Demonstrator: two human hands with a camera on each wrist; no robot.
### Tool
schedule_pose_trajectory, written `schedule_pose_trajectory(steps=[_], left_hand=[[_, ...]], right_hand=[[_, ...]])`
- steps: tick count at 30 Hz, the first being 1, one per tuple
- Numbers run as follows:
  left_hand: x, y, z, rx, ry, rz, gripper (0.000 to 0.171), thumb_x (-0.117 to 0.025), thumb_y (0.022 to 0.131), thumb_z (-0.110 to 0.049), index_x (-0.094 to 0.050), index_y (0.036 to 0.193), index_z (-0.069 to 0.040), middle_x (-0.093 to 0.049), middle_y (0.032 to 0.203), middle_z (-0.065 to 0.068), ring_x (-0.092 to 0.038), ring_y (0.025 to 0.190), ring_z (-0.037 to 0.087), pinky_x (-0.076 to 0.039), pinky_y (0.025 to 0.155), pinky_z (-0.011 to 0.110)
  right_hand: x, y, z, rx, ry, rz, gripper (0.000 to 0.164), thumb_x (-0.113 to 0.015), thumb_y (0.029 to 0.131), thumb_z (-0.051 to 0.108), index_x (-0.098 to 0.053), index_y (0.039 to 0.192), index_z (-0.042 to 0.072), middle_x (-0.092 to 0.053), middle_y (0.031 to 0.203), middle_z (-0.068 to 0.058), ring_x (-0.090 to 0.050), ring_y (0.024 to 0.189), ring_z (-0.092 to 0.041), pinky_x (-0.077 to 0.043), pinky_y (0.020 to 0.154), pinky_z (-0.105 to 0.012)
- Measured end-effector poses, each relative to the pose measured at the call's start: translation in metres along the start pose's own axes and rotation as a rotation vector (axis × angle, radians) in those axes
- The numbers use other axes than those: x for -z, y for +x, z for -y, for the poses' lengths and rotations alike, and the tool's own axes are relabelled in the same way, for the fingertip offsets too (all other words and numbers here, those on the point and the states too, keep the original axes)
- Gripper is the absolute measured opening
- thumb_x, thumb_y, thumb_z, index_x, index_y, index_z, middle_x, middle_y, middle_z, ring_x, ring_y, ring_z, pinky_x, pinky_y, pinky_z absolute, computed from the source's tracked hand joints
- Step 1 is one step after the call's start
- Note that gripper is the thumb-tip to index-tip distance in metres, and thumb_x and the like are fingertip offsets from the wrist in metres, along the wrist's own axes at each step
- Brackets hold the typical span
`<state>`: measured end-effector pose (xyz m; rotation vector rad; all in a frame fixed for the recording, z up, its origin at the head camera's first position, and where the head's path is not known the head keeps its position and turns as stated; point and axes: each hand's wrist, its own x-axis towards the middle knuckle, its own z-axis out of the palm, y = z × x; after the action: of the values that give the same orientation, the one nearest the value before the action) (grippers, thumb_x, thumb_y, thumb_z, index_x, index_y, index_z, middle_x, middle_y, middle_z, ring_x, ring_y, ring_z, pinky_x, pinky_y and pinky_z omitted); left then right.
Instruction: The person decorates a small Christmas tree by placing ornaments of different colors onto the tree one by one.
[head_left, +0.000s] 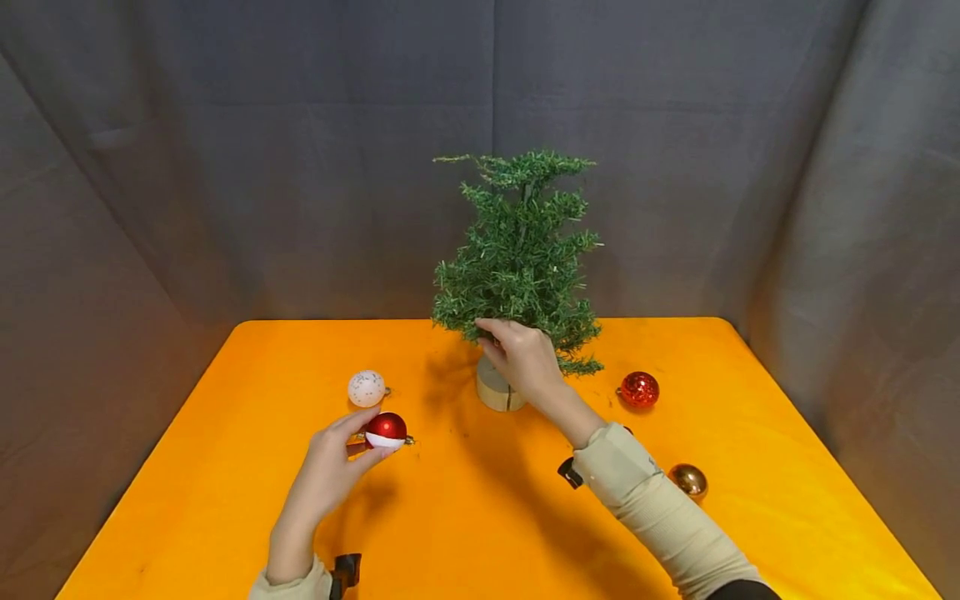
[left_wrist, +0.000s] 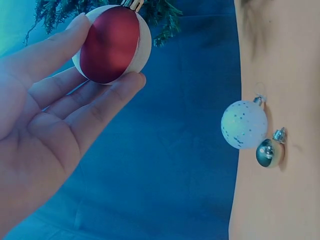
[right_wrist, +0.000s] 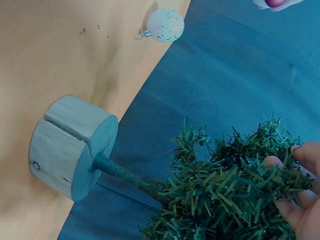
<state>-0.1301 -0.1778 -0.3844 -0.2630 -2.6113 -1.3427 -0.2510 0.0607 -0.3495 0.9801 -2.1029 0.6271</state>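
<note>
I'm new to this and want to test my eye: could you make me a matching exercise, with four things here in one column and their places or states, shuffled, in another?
Things:
1. Tree
2. Left hand
3. White ball
4. Right hand

Places or states:
A. Holding a red-and-white ball
B. Speckled, resting on the table
C. Gripping a branch
D. Standing on a wooden base

Pairs: 1-D, 2-A, 3-B, 4-C

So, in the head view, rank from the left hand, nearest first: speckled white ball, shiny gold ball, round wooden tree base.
1. Speckled white ball, just beyond the left hand
2. Round wooden tree base, near the middle
3. Shiny gold ball, on the right side
</note>
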Motion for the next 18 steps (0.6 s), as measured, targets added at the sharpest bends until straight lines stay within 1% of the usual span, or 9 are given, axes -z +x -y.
schedule_pose_trajectory(steps=[3, 10, 15, 18], left_hand=[[-0.001, 0.002, 0.000, -0.019, -0.005, -0.005, 0.050, -0.071, 0.073, -0.004, -0.053, 0.119, 0.004, -0.055, 0.116, 0.019, -0.054, 0.101, 0.030, -0.049, 0.076, 0.034], [-0.001, 0.008, -0.004, -0.049, -0.023, 0.003, 0.051, -0.071, 0.073, -0.002, -0.053, 0.121, 0.004, -0.052, 0.121, 0.017, -0.052, 0.105, 0.029, -0.049, 0.076, 0.034], [-0.002, 0.014, -0.009, -0.065, -0.049, -0.005, 0.050, -0.071, 0.072, -0.002, -0.053, 0.119, 0.005, -0.053, 0.119, 0.018, -0.053, 0.104, 0.030, -0.049, 0.075, 0.033], [-0.003, 0.017, -0.012, -0.068, -0.065, -0.009, 0.050, -0.071, 0.073, -0.002, -0.053, 0.119, 0.005, -0.053, 0.119, 0.019, -0.053, 0.104, 0.031, -0.049, 0.075, 0.033]], right_hand=[[0.000, -0.001, 0.000, 0.000, -0.001, 0.000, 0.024, -0.067, 0.078, 0.002, -0.065, 0.102, 0.001, -0.065, 0.078, -0.010, -0.048, 0.044, -0.011, -0.037, 0.041, -0.019], [0.000, -0.002, -0.001, 0.009, 0.006, -0.008, 0.027, -0.067, 0.078, 0.001, -0.064, 0.105, 0.001, -0.064, 0.078, -0.010, -0.045, 0.043, -0.011, -0.035, 0.040, -0.019], [0.000, -0.002, -0.001, 0.012, 0.016, -0.009, 0.027, -0.066, 0.079, 0.001, -0.064, 0.106, 0.000, -0.064, 0.079, -0.010, -0.043, 0.043, -0.010, -0.034, 0.040, -0.019], [0.000, -0.003, -0.001, 0.006, 0.023, -0.005, 0.028, -0.066, 0.079, 0.001, -0.063, 0.107, 0.000, -0.064, 0.081, -0.011, -0.045, 0.044, -0.011, -0.035, 0.041, -0.020]])
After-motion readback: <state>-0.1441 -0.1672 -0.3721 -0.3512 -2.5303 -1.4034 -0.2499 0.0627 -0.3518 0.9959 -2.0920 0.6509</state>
